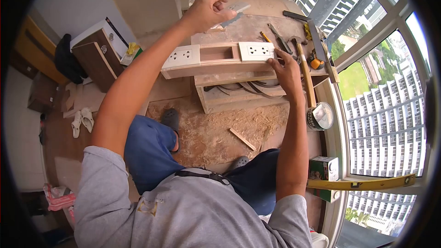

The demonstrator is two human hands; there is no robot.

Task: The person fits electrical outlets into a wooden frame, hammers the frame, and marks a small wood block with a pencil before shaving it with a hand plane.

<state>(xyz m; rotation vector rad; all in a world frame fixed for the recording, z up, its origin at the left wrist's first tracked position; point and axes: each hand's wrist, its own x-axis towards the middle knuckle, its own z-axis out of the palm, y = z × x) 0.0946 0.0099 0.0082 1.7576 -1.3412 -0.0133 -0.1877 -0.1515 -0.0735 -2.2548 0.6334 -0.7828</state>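
Observation:
A long, narrow wooden box (220, 68) lies across the workbench, with a rectangular opening (217, 53) in its middle. One white outlet plate (257, 51) covers its right part; another outlet plate (183, 55) is on the left, partly behind my left forearm. My right hand (287, 71) grips the right plate's outer edge between thumb and fingers. Raised above and beyond the box, my left hand (206, 14) pinches a thin whitish plate (239, 7), tilted and seen nearly edge-on. Its face is hard to make out.
A hammer (305, 71), pliers (281, 39), a tape measure (316, 61) and a pencil (265, 36) lie right of the box. A tub (320, 116) and a yellow spirit level (363, 183) are near the window. Wood shavings (220, 133) cover the floor by my feet.

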